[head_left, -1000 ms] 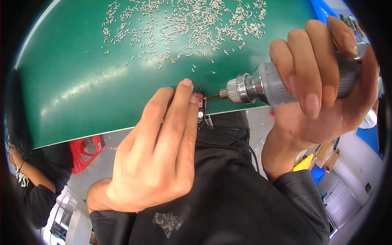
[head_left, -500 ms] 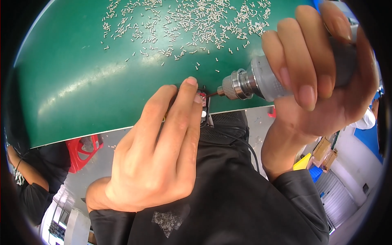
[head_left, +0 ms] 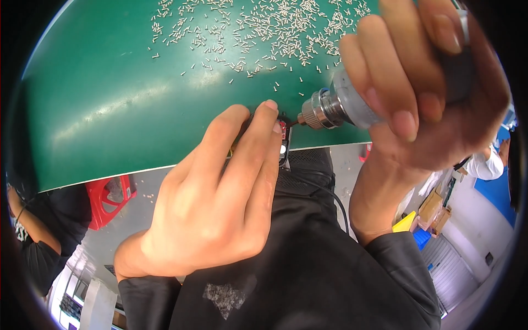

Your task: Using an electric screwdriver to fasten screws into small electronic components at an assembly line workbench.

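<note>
My left hand [head_left: 212, 203] is closed on a small black device [head_left: 284, 157] at the near edge of the green table. Its fingers cover most of the device; a red part and a round white spot show beside the fingertips. My right hand [head_left: 415, 93] wraps round a grey electric screwdriver [head_left: 352, 102] with a metal collar, held sideways and tilted down to the left. The thin bit ends at the red part of the device, and whether it sits in a screw is too small to tell.
Many small silvery screws [head_left: 280, 27] lie scattered over the far part of the green table [head_left: 110, 104]. A dark cable [head_left: 338, 201] hangs below the near edge. At the left are a red plastic stool [head_left: 110, 201] and another person's arm [head_left: 36, 228]. Cardboard boxes [head_left: 432, 209] stand at the right.
The view has shifted a little, so the screws appear farther right. My right hand and the screwdriver have tilted slightly, with the bit still at the device. My left hand keeps its hold.
</note>
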`<state>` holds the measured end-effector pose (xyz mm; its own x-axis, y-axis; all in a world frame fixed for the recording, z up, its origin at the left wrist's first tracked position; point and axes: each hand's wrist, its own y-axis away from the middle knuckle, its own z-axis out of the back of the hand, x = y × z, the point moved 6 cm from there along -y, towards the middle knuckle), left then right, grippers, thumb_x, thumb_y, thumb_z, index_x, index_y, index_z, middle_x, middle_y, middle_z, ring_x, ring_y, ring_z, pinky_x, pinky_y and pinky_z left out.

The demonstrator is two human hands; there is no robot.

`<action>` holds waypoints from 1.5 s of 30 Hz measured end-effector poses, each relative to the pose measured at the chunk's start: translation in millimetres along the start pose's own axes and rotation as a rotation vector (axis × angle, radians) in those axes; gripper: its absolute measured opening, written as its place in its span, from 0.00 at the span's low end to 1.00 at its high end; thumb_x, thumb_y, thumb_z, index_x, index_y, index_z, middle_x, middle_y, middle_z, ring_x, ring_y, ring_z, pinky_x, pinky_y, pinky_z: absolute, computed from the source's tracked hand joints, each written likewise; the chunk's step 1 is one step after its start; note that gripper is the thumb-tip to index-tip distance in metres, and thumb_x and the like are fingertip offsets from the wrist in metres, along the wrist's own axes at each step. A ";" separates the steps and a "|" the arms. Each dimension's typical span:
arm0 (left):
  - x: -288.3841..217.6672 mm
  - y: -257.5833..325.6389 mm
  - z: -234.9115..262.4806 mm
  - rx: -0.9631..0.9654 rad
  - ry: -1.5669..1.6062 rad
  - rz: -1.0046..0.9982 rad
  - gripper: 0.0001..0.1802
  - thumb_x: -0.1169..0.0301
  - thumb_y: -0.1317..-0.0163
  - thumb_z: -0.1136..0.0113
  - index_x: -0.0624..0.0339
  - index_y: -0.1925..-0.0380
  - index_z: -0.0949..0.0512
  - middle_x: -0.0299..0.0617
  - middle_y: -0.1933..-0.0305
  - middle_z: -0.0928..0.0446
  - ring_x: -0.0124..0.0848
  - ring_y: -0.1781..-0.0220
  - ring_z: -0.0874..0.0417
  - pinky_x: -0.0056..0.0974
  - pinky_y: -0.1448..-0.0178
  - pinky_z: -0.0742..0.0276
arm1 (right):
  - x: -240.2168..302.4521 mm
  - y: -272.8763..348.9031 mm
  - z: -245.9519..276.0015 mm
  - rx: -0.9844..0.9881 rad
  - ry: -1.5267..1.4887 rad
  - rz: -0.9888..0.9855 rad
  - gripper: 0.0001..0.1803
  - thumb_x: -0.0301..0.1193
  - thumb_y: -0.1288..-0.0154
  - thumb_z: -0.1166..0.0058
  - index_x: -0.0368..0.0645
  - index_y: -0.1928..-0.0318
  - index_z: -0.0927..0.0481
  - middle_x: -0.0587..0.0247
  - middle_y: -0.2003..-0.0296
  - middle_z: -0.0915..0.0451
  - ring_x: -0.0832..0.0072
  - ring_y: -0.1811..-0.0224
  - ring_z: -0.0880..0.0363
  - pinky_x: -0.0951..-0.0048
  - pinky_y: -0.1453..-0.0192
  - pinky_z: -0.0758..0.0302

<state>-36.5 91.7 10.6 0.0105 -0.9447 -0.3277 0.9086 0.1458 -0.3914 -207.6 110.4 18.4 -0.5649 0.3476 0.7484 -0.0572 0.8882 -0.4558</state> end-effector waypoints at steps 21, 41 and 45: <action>12.3 14.2 11.1 0.077 0.009 -0.002 0.23 0.80 0.59 0.35 0.72 0.57 0.23 0.52 0.50 0.22 0.47 0.53 0.21 0.44 0.54 0.20 | 4.3 2.0 -10.5 -0.087 -0.150 0.014 0.11 0.37 0.29 0.53 0.46 0.65 0.35 0.75 0.86 0.35 0.85 0.87 0.34 0.80 0.79 0.39; 86.9 -19.4 31.5 -0.098 -0.318 0.286 0.09 0.83 0.50 0.35 0.64 0.67 0.20 0.40 0.64 0.23 0.38 0.64 0.21 0.41 0.61 0.25 | 12.5 91.7 18.1 -0.560 -0.340 0.284 0.12 0.37 0.25 0.64 0.45 0.66 0.35 0.71 0.85 0.36 0.81 0.86 0.34 0.76 0.74 0.35; 87.1 -22.5 32.3 -0.072 -0.389 0.180 0.08 0.84 0.51 0.36 0.65 0.69 0.22 0.41 0.65 0.23 0.38 0.64 0.21 0.41 0.63 0.25 | 9.6 85.3 19.2 -0.537 -0.362 0.269 0.12 0.38 0.25 0.63 0.45 0.65 0.36 0.71 0.85 0.36 0.81 0.86 0.34 0.76 0.75 0.35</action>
<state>-42.5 -3.3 18.6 0.3348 -0.9408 -0.0527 0.8468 0.3250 -0.4211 -233.7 183.7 -22.5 -0.7465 0.5371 0.3928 0.4850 0.8433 -0.2315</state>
